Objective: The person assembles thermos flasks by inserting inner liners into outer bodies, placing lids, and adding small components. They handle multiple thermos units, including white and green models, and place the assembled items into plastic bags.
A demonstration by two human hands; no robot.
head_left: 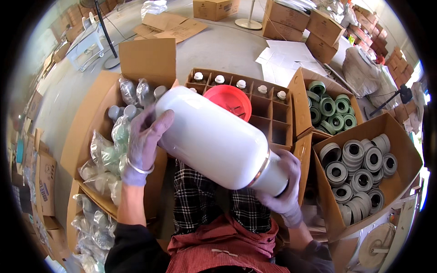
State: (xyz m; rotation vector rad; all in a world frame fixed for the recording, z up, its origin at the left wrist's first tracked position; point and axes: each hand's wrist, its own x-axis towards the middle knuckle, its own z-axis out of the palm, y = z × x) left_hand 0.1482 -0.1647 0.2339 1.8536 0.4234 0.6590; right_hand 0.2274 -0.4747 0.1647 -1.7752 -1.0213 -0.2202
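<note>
A large white flask (214,139) with a copper band near its neck lies tilted across my lap, base up to the left. My left hand (143,143), in a thin grey glove, presses against the flask's base end. My right hand (284,186), also gloved, grips the neck end at the lower right. Behind the flask sits a divided cardboard box (268,107) with several white-capped bottles in its far cells and a red bowl (230,100) resting on top.
An open carton (98,113) of plastic-wrapped flasks stands at my left. Two cartons at the right hold green caps (330,109) and grey caps (359,170). Flattened cardboard, stacked boxes and white sheets lie on the concrete floor beyond.
</note>
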